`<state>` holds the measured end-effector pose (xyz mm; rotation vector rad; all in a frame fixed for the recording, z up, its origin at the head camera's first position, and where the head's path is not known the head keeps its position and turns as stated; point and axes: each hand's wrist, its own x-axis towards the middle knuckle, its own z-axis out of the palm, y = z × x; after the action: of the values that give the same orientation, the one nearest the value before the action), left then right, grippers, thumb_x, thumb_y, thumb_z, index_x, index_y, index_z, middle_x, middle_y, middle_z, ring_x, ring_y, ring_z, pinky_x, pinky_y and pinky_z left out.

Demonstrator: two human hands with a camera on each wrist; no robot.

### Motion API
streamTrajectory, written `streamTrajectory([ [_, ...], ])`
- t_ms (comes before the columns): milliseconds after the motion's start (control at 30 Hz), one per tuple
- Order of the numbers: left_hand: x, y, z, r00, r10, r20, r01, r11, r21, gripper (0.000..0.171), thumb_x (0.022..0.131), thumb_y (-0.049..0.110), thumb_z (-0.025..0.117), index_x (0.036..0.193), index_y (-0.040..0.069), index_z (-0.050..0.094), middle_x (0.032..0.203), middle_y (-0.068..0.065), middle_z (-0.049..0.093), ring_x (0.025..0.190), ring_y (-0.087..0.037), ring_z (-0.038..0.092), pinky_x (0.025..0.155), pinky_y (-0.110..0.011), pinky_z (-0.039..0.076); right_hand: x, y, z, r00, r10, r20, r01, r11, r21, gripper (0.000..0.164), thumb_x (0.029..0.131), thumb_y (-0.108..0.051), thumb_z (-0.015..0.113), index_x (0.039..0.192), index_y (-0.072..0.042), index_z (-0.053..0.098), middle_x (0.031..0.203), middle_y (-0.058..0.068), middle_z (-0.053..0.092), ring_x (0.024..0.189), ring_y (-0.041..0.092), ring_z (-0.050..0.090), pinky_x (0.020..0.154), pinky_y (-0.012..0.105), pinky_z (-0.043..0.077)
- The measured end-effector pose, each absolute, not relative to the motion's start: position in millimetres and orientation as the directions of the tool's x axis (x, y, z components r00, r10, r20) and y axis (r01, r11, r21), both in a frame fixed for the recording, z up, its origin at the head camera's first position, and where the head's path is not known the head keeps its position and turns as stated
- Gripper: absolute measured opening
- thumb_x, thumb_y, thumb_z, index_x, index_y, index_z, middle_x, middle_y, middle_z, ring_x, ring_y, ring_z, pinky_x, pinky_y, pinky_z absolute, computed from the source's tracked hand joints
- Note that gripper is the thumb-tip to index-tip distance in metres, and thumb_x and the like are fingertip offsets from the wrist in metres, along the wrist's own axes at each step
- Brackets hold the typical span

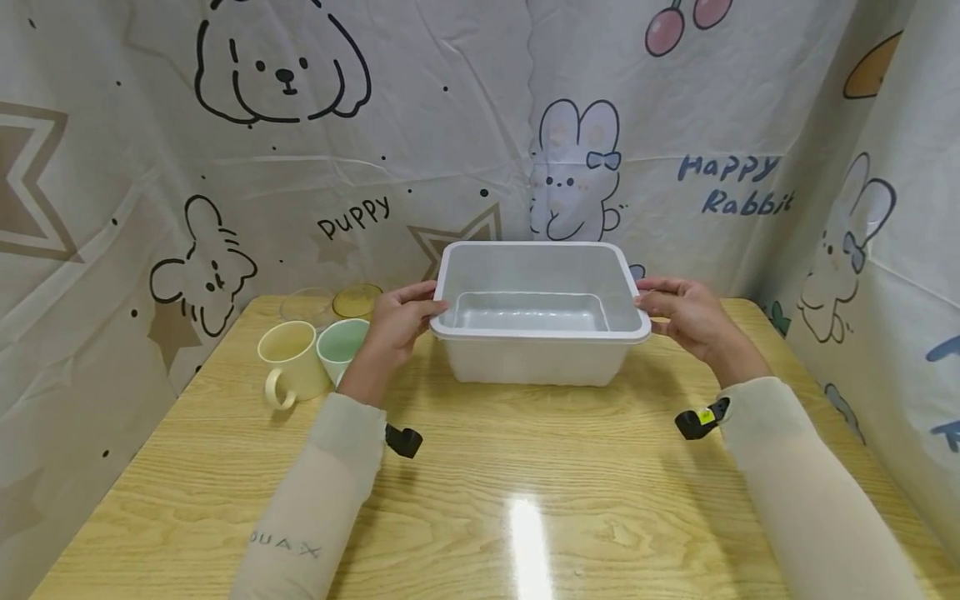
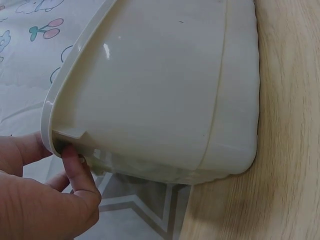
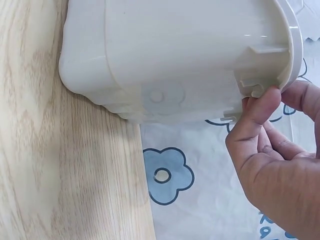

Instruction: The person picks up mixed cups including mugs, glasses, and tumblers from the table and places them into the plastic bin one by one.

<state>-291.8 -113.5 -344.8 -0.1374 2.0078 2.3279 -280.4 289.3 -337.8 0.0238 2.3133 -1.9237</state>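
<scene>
A white rectangular plastic tub [image 1: 536,360] stands upright toward the back of the wooden table, its inner floor showing through the open top. My left hand [image 1: 396,325] grips the rim at the tub's left end. At the opposite end my right hand [image 1: 686,321] holds the rim between thumb and fingers. In the left wrist view, fingers [image 2: 80,175] curl under the lip of the tub [image 2: 150,85]. The right wrist view has the right hand [image 3: 280,155] pinching the lip near small molded tabs on the tub [image 3: 185,55].
Left of the tub stand a yellow mug [image 1: 294,358] and a green cup [image 1: 339,343], partly behind the left wrist. Behind them are a clear round glass item [image 1: 306,307] and an amber one [image 1: 356,300]. A printed curtain [image 1: 450,125] hangs along the table's back and sides.
</scene>
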Motion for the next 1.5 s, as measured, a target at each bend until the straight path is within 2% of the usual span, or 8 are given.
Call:
streamTrajectory([
  [133, -288, -117, -345, -0.995, -0.004, -0.102, -0.101, -0.138, 0.985, 0.050, 0.092, -0.005, 0.071, 0.140, 0.000, 0.060, 0.143, -0.021, 0.056, 0.105, -0.018, 0.063, 0.106, -0.043, 0.049, -280, 287, -337, -0.991, -0.081, -0.110, 0.094, 0.177, -0.980, 0.051, 0.102, -0.018, 0.065, 0.146, 0.001, 0.047, 0.130, 0.004, 0.054, 0.111, 0.019, 0.055, 0.086, 0.023, 0.057],
  [333, -283, -120, -345, -0.996, -0.005, -0.093, -0.091, -0.114, 0.989, 0.050, 0.093, -0.003, 0.071, 0.141, 0.000, 0.059, 0.143, -0.023, 0.055, 0.105, -0.017, 0.062, 0.082, -0.024, 0.055, -279, 284, -337, -0.989, -0.102, -0.105, 0.088, 0.166, -0.982, 0.056, 0.103, -0.017, 0.063, 0.151, 0.003, 0.042, 0.136, 0.011, 0.051, 0.109, 0.017, 0.057, 0.087, 0.025, 0.057],
  [400, -282, -121, -345, -0.996, -0.003, -0.088, -0.087, -0.120, 0.989, 0.050, 0.093, -0.004, 0.070, 0.141, -0.001, 0.059, 0.144, -0.024, 0.055, 0.105, -0.017, 0.062, 0.079, -0.021, 0.055, -278, 283, -337, -0.989, -0.108, -0.104, 0.085, 0.166, -0.982, 0.057, 0.103, -0.017, 0.063, 0.151, 0.003, 0.041, 0.139, 0.013, 0.049, 0.112, 0.018, 0.057, 0.088, 0.026, 0.057],
  [567, -280, -124, -346, -0.996, 0.008, -0.089, -0.089, -0.129, 0.988, 0.051, 0.093, -0.004, 0.070, 0.142, -0.001, 0.058, 0.145, -0.024, 0.053, 0.107, -0.017, 0.062, 0.083, -0.022, 0.056, -275, 285, -340, -0.988, -0.113, -0.102, 0.082, 0.168, -0.982, 0.057, 0.102, -0.018, 0.065, 0.151, 0.002, 0.042, 0.141, 0.013, 0.049, 0.118, 0.021, 0.056, 0.088, 0.026, 0.057],
  [700, -276, -126, -346, -0.996, 0.013, -0.088, -0.089, -0.131, 0.987, 0.051, 0.093, -0.004, 0.069, 0.143, -0.001, 0.057, 0.145, -0.023, 0.053, 0.105, -0.016, 0.062, 0.082, -0.022, 0.055, -272, 284, -341, -0.988, -0.123, -0.092, 0.071, 0.164, -0.984, 0.055, 0.100, -0.019, 0.068, 0.147, 0.001, 0.046, 0.129, 0.005, 0.057, 0.112, 0.018, 0.058, 0.086, 0.026, 0.057],
  [933, -269, -130, -349, -0.995, 0.022, -0.097, -0.099, -0.111, 0.989, 0.051, 0.094, -0.002, 0.069, 0.144, 0.001, 0.057, 0.146, -0.020, 0.053, 0.110, -0.019, 0.061, 0.101, -0.037, 0.052, -267, 284, -342, -0.987, -0.136, -0.082, 0.057, 0.179, -0.982, 0.057, 0.100, -0.019, 0.068, 0.148, 0.002, 0.045, 0.120, 0.000, 0.063, 0.108, 0.015, 0.061, 0.087, 0.027, 0.058],
  [1167, -262, -132, -349, -0.997, 0.035, -0.068, -0.071, -0.088, 0.994, 0.049, 0.094, 0.000, 0.070, 0.142, 0.001, 0.058, 0.144, -0.019, 0.055, 0.108, -0.018, 0.062, 0.086, -0.025, 0.056, -261, 286, -343, -0.985, -0.156, -0.074, 0.048, 0.169, -0.984, 0.059, 0.101, -0.017, 0.067, 0.150, 0.002, 0.042, 0.115, -0.001, 0.067, 0.103, 0.013, 0.064, 0.086, 0.029, 0.059],
  [1500, -251, -133, -348, -0.998, 0.052, -0.036, -0.040, -0.084, 0.996, 0.049, 0.094, -0.004, 0.069, 0.141, -0.004, 0.057, 0.144, -0.022, 0.054, 0.102, -0.014, 0.065, 0.086, -0.026, 0.057, -248, 285, -344, -0.979, -0.194, -0.059, 0.046, 0.074, -0.996, 0.062, 0.099, -0.016, 0.070, 0.150, 0.004, 0.041, 0.116, 0.005, 0.069, 0.102, 0.016, 0.067, 0.085, 0.029, 0.059],
])
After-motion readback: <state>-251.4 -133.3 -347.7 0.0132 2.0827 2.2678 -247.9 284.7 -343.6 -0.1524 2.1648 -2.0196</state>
